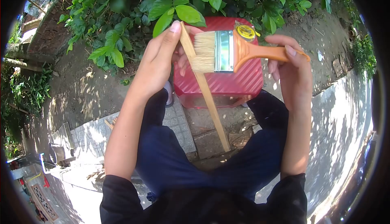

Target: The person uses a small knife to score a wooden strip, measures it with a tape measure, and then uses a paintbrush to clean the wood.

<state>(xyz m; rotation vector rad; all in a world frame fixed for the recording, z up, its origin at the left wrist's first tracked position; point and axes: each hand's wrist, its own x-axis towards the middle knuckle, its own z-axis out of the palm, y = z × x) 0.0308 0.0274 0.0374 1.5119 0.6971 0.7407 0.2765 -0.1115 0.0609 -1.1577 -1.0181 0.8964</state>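
A long, narrow wooden strip (210, 102) slants from upper left down between the knees. Near its top end, my left hand (160, 59) is closed around it, the thumb lying along the tip. My right hand (294, 63) grips the orange handle of a wide paintbrush (242, 53) with a metal ferrule. The brush's pale bristles point left and lie against the strip just below my left hand. Beneath both hands stands a red plastic stool (248, 79) with a ridged top. A round yellow-and-black item (245, 32) rests at its far right corner.
Leafy bushes (170, 4) hang over the far side of the stool. Bare soil (93, 77) and grey paving (333, 114) surround it. Several wooden sticks (109, 123) lie on the left. The wearer's dark-trousered legs (162, 151) flank the stool's near side.
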